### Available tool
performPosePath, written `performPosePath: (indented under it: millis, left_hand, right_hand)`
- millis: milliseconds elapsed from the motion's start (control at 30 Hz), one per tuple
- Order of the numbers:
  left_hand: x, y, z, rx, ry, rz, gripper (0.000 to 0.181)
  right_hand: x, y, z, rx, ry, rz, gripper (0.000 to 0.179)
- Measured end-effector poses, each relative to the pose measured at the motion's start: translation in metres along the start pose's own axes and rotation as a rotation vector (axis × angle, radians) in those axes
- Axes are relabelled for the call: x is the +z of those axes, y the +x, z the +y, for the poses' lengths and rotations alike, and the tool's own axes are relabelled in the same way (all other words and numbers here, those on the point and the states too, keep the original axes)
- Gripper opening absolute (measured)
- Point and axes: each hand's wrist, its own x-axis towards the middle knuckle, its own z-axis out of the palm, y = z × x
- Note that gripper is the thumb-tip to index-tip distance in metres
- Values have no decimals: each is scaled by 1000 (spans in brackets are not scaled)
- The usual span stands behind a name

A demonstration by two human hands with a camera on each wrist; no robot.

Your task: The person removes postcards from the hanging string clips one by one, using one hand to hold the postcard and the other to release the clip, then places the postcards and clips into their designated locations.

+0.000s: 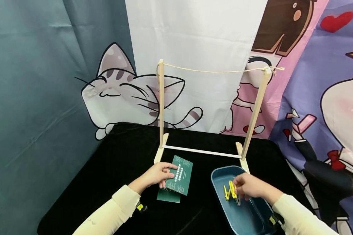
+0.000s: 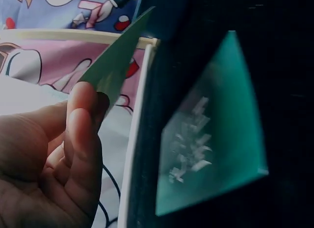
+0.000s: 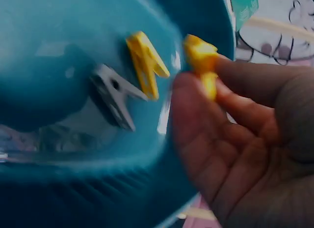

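Note:
My left hand (image 1: 159, 174) pinches a green printed card (image 1: 183, 176) by its left edge, between thumb and fingers. Below it a second green card (image 1: 168, 195) lies on the black cloth, partly covered by the first in the head view; its white print shows in the left wrist view. Over the blue tray (image 1: 216, 178), my right hand (image 1: 251, 186) pinches a yellow clothespin (image 3: 200, 56) between thumb and fingers. Another yellow clothespin (image 3: 145, 63) and a grey clothespin (image 3: 116, 95) lie in the tray beside that hand.
Behind the cards stands a wooden frame with two posts (image 1: 161, 104), a string (image 1: 206, 70) tied between their tops, and a white bar (image 1: 201, 151) low down. Black cloth (image 1: 129, 156) covers the table. Printed curtains (image 1: 200, 36) hang behind.

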Motion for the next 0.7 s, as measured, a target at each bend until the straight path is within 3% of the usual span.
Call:
performPosePath:
  millis: [133,267,500,700]
  left_hand:
    - [-1,-14,-13,-17,69,14,33]
    - [1,-24,-24,-23,204,39,31]
    - [10,-30,-30,-2,509,59,30]
    - [18,-29,-24,-32,593,39,27]
  right_hand:
    - [20,-7,-1,102,-89,-92,10]
    - [34,-7,-3,197,-184,-103,15]
    - [44,-4,2,178,-234,-71,17]
    - [44,-4,0,181,-254,-66,18]
